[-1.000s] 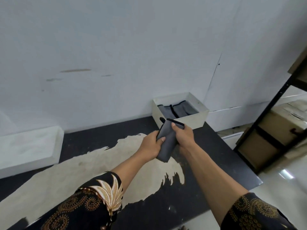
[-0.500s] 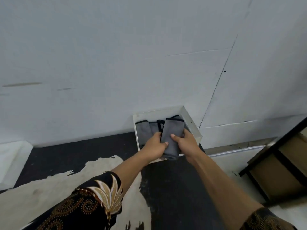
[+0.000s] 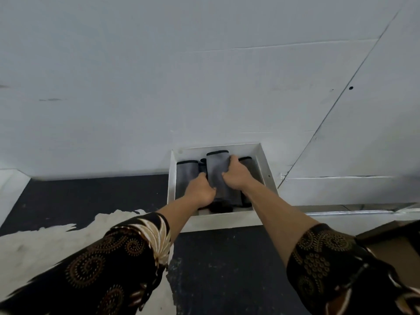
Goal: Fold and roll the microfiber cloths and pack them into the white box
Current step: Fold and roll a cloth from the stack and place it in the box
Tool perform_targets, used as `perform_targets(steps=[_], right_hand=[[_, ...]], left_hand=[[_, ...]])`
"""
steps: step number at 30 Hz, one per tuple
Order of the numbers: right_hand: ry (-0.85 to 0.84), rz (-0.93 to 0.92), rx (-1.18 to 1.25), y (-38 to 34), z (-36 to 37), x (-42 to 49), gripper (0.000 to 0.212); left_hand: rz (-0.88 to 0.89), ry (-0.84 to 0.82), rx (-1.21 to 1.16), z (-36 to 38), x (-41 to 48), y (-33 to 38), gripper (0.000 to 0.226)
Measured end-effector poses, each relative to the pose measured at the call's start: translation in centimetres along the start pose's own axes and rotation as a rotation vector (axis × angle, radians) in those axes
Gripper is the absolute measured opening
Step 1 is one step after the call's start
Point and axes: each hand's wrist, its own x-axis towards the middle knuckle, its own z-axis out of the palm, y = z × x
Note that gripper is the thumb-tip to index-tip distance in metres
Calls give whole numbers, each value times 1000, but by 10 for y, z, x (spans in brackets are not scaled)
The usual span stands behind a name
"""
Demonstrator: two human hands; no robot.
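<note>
Inside the box [image 3: 264, 162], left hand [image 3: 201, 193] and right hand [image 3: 235, 177] grip a rolled cloth [image 3: 216, 171], fingers curled round it, among other rolls [image 3: 186, 176].

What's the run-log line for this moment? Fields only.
step: packing | left hand: grips rolled cloth | right hand: grips same cloth | cloth: in white box, among other rolls | released: no
</note>
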Motion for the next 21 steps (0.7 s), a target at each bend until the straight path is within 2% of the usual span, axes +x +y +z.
perform_targets(steps=[3, 5, 8, 10, 12, 16, 19, 21], right_hand=[[-107, 50, -147, 7, 16, 8, 97], [-121, 92, -195, 8, 26, 9, 104], [5, 23, -159, 8, 32, 7, 102], [107, -35, -145, 10, 34, 3, 90], [104, -5, -206, 11, 36, -1, 82], [-64, 148, -273, 7, 36, -5, 84], [-132, 193, -324, 1, 34, -9, 96], [-156, 190, -352, 2, 35, -14, 97]], left_hand=[[-59, -38, 129, 6, 10, -11, 58], [-55, -85, 195, 8, 14, -17, 76], [-18, -112, 238, 8, 17, -17, 84], [-6, -122, 249, 6, 16, -13, 88], [-3, -144, 262, 5, 13, -11, 91], [-4, -194, 198, 0, 3, -7, 74], [24, -191, 171, -12, -15, -1, 47], [66, -189, 193, -19, -28, 1, 28]])
